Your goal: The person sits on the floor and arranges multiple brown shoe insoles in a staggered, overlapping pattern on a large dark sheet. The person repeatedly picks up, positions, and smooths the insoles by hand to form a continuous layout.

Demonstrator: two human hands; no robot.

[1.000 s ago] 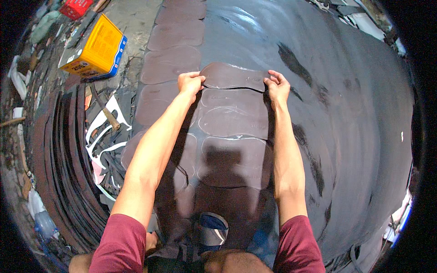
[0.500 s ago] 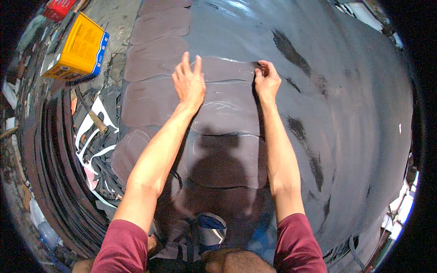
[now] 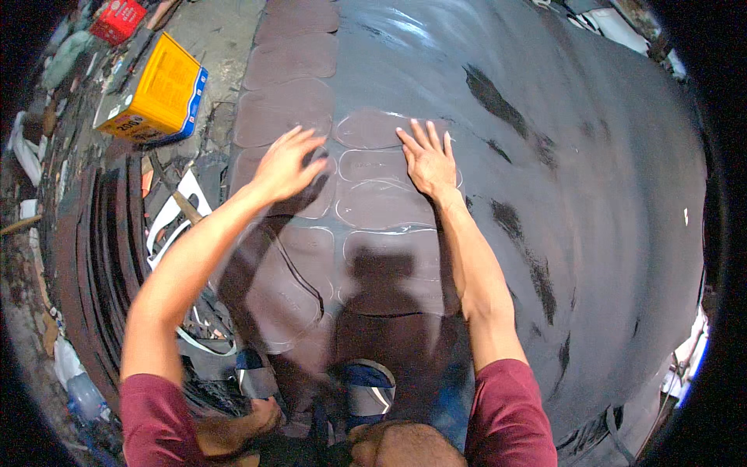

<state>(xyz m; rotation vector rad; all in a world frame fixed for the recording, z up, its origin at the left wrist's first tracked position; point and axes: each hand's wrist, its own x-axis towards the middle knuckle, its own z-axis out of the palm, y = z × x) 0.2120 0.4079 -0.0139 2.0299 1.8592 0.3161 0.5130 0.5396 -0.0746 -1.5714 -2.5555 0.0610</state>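
Observation:
Brown sole-shaped pieces lie in two columns on a wide dark grey sheet. My right hand rests with fingers stretched on the right end of the farthest piece in the right column. My left hand is over the left column, fingers apart and holding nothing, beside another brown piece. Nearer to me, a larger brown piece with a dark curved edge lies in the left column. The shadow of my head and arms darkens the nearest pieces.
A yellow tin with a blue rim stands at the far left, near a red container. Below it lie a wooden handle, white offcuts and dark stacked strips. My sandalled foot is at the sheet's near end.
My left hand has moved left, off the farthest right-column piece to the left column. My right hand has gone from pinching that piece's right end to lying flat on it.

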